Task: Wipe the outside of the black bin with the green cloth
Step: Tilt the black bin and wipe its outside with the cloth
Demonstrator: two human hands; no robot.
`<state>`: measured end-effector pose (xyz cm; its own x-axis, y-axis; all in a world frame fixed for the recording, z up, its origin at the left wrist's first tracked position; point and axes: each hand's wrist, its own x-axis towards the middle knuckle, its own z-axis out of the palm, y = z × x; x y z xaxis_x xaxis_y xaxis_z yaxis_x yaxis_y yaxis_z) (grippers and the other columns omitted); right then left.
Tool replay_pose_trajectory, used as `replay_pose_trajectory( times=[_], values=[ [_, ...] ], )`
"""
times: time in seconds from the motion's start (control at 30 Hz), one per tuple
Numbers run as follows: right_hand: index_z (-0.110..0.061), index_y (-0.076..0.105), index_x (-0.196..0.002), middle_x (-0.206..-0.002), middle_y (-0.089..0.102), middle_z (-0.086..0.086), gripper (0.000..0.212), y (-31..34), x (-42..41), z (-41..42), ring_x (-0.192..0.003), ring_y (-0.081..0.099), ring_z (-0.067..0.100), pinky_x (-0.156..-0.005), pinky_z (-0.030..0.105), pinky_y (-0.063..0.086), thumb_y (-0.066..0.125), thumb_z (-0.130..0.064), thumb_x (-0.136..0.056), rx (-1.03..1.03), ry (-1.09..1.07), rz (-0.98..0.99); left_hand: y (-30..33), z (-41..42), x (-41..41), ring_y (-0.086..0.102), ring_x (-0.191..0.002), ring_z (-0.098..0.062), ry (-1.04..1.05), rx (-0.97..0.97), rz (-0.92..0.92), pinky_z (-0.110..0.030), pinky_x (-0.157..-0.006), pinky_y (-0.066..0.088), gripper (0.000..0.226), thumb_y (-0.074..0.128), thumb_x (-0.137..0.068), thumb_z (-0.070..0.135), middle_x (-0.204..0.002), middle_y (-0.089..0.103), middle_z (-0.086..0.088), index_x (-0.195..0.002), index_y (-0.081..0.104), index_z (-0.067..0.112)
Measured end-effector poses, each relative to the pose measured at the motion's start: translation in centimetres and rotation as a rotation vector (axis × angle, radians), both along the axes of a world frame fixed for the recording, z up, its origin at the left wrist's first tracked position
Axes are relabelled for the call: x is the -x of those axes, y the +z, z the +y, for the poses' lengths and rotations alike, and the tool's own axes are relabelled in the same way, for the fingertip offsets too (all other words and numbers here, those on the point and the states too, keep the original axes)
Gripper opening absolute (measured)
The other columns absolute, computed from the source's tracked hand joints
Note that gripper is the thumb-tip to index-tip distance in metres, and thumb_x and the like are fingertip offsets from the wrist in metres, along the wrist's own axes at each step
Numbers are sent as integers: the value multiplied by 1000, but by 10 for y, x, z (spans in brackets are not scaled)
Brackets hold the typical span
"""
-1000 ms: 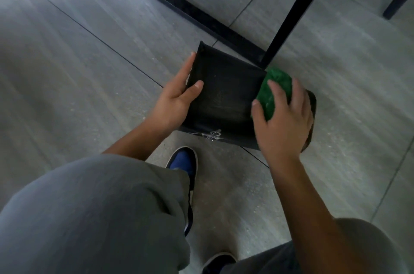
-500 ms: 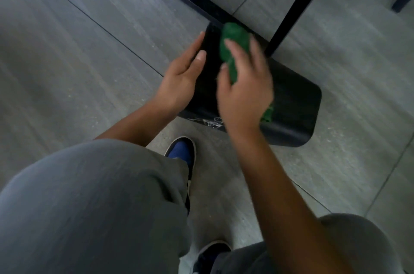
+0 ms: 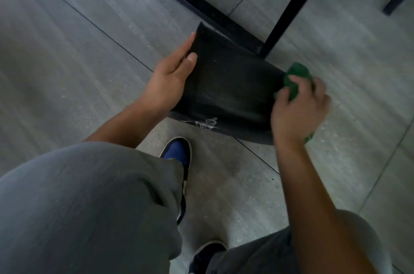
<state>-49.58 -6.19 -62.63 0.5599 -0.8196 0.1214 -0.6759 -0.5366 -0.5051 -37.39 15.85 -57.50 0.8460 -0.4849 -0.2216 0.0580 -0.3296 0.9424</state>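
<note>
A person crouched over a grey tiled floor (image 3: 67, 60) wipes a black bin (image 3: 226, 85) lying on its side, the job plainly under way but not finished. The left hand (image 3: 170, 78) steadies the bin, its grip spread flat over the bin's left edge with the thumb pressed on the upturned face. The right hand (image 3: 298, 110) has its grip curled tight around a bunched green cloth (image 3: 295, 78), which bulges out just beyond the fingertips and touches the bin's right edge; a scrap of it also shows below the heel of that hand. Faint pale streaks on the face between the two grips suggest that this side has been gone over, while white marks (image 3: 206, 122) remain on the rim nearest the person, and the sides turned away cannot be judged. Half a second earlier the cloth hand was high on the bin close beside the steadying hand; it has since swept out to the right edge, where it also was a second ago. A black furniture leg (image 3: 289, 9) stands just beyond the bin.
</note>
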Motion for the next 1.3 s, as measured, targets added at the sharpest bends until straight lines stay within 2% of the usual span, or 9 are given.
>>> replay_pose_trajectory(
  times=[0.23,0.43,0.57,0.63,0.73,0.87,1.03,1.13,1.3],
  values=[
    [-25,74,-118,-135,61,11,31,21,-22,130,-112,54,31,-88,38,37,64,-35,-90,148,604,-153,-3,2,5,66,-120,-14,200,81,112,-37,-105,53,42,36,-112,16,-134,66,-3,-152,47,18],
    [-14,66,-119,-129,58,24,32,-4,36,3,-108,59,42,-86,40,45,58,-32,-94,81,169,138,-7,13,3,63,-119,-3,111,-8,49,-20,-98,55,45,33,-112,29,-141,60,9,-157,38,34],
    [-15,62,-122,-128,55,22,29,9,21,9,-108,58,38,-88,39,48,61,-27,-96,66,177,181,-2,4,0,63,-112,9,120,-17,40,-4,-82,50,43,36,-111,33,-134,62,18,-154,42,38],
    [-17,67,-120,-128,57,21,32,25,1,59,-108,59,38,-88,45,50,60,-30,-92,85,303,88,0,-3,1,66,-112,4,130,17,54,-15,-91,55,43,39,-111,29,-130,65,16,-153,44,32],
    [-19,71,-116,-124,61,19,36,44,-23,131,-99,58,34,-82,40,43,58,-35,-86,116,541,-97,2,-6,1,66,-110,-21,100,73,82,-43,-103,54,48,40,-109,25,-126,67,-22,-156,41,19],
    [-22,70,-117,-125,60,18,32,37,-21,120,-99,59,34,-82,41,45,63,-34,-88,115,569,-74,5,3,1,66,-120,-21,122,99,162,-46,-109,50,49,40,-108,27,-139,62,-9,-156,40,21],
    [-14,69,-119,-132,57,26,28,7,47,44,-110,59,43,-88,56,55,61,-28,-96,66,251,109,1,11,0,65,-121,-11,123,53,145,-38,-104,55,47,38,-111,28,-143,60,4,-157,38,28],
    [-11,71,-116,-128,58,25,25,7,46,41,-107,60,41,-88,52,54,64,-22,-95,25,179,97,4,7,-2,65,-121,-13,115,46,133,-39,-105,55,47,37,-111,28,-142,60,3,-158,37,29],
    [-20,71,-118,-127,58,19,32,30,0,136,-105,55,31,-85,38,44,65,-33,-90,78,501,-177,12,-1,5,61,-128,-30,106,49,78,-50,-111,47,47,39,-111,16,-141,61,-14,-158,35,14]
  ],
)
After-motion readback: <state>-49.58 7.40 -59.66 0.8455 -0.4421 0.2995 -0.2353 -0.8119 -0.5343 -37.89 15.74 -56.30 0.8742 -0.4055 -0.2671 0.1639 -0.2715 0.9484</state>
